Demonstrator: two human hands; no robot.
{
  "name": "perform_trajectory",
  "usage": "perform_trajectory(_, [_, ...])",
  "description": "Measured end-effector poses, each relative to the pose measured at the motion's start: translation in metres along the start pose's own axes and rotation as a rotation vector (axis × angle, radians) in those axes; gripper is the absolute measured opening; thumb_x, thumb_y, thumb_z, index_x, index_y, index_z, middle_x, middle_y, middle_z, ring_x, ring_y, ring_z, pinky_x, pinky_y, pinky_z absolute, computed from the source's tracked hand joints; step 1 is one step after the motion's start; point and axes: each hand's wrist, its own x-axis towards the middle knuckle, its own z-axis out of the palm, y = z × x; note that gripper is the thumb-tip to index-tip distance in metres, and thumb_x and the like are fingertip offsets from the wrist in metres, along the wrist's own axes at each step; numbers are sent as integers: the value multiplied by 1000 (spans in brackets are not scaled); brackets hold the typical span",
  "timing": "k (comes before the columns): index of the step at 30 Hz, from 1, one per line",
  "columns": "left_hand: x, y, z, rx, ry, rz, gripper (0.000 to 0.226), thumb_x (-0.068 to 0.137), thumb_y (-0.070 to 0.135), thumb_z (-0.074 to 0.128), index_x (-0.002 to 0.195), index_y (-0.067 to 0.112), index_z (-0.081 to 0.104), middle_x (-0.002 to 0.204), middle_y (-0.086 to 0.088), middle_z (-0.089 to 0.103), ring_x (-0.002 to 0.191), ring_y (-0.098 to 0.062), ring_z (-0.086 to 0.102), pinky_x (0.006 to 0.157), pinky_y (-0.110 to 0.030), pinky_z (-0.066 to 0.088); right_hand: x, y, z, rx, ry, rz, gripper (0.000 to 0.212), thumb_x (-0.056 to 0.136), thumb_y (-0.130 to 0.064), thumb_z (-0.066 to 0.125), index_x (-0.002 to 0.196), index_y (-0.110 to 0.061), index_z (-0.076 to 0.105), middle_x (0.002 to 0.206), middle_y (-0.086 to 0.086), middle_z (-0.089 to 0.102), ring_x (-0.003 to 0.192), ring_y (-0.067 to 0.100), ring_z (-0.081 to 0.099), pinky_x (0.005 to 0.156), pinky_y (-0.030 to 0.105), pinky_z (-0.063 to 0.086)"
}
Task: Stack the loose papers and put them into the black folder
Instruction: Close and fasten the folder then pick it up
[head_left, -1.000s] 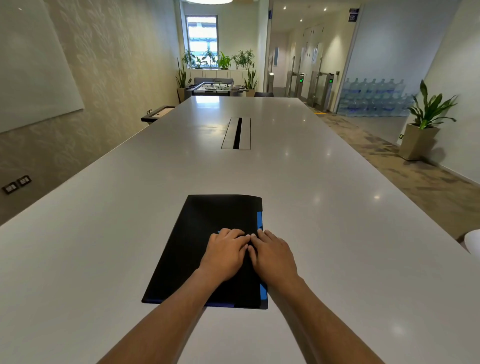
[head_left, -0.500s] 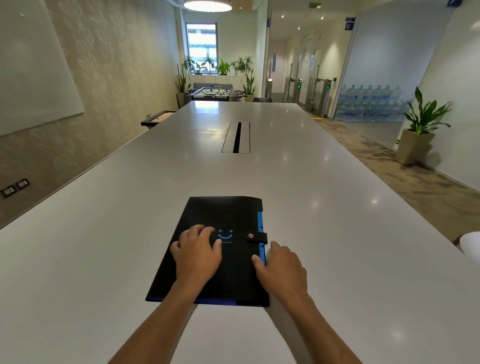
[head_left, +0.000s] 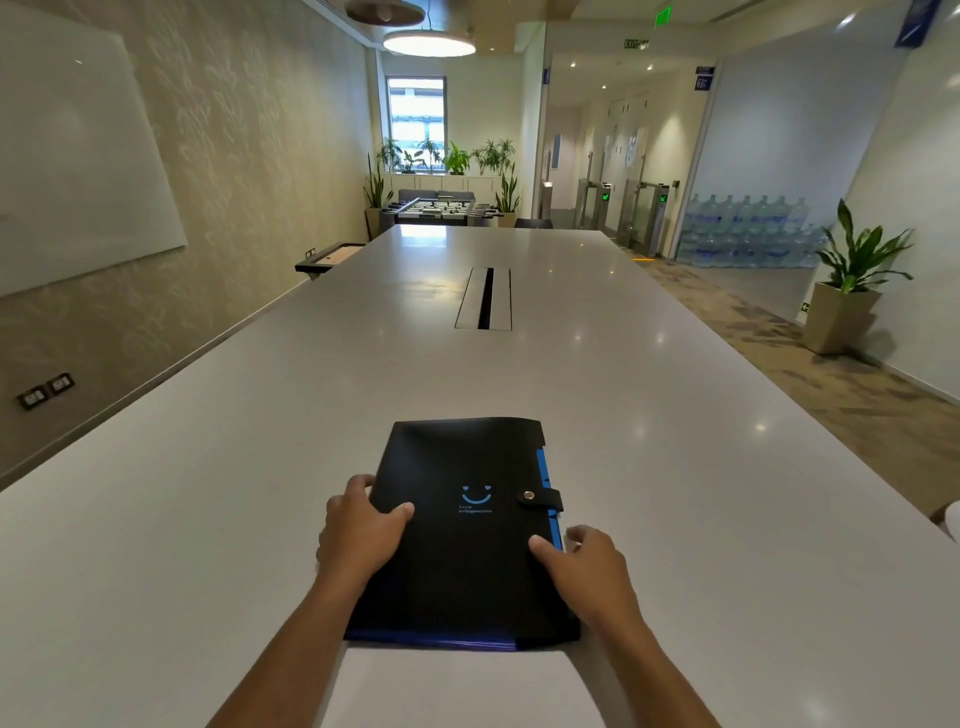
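The black folder (head_left: 467, 545) lies closed on the white table (head_left: 701, 467) right in front of me, its snap strap fastened on the right edge and a blue smiley printed on the cover. Blue inner edges show along its right and near sides. No loose papers are visible. My left hand (head_left: 358, 530) grips the folder's left edge, thumb on the cover and fingers curled round the side. My right hand (head_left: 589, 571) holds the right edge near the front corner, thumb on the cover.
A cable slot (head_left: 485, 299) is set into the table's middle farther out. A whiteboard (head_left: 72, 171) hangs on the left wall. A potted plant (head_left: 847, 291) and stacked water bottles (head_left: 748, 234) stand on the floor to the right.
Both hands pressed side by side on the strap, then parted. The left has slid to the folder's left edge, the right to its right edge. The folder looks shifted slightly toward me.
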Motion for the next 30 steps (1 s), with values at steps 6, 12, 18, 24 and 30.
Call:
perform_trajectory(6, [9,2,-1,-363,-122,-34,50,81,16,73,125,20,51,115,-8,63,93,-23,62,77,-37,52,10,-3,-21,390,-246,100,41,87,-32,67,117,-24,41,103,0,65,83,16,71,60,25,56])
perform_trajectory(12, [27,12,-5,-466,-116,27,40,81,7,72,116,21,59,114,-6,62,96,-22,61,86,-43,53,26,-8,-31,595,-357,32,59,84,-13,72,129,-26,37,118,9,62,93,30,72,82,48,59])
perform_trajectory(18, [50,27,-9,-497,-126,136,37,83,13,72,116,26,60,117,5,52,85,-7,56,59,-21,48,53,-24,-26,725,-280,-44,62,81,-10,73,129,-32,40,121,15,61,88,33,73,72,48,61])
perform_trajectory(24, [91,36,-15,-487,-111,227,38,83,17,72,117,28,59,120,7,52,90,-6,56,62,-17,50,102,-47,-11,799,-267,-43,64,81,-10,73,130,-34,38,121,15,59,88,33,73,66,44,61])
perform_trajectory(30, [161,40,-10,-434,-81,264,29,81,14,74,107,24,65,121,-2,59,109,-17,54,82,-32,52,170,-70,20,755,-205,-33,63,83,-9,71,131,-32,37,121,11,59,96,31,70,78,49,60])
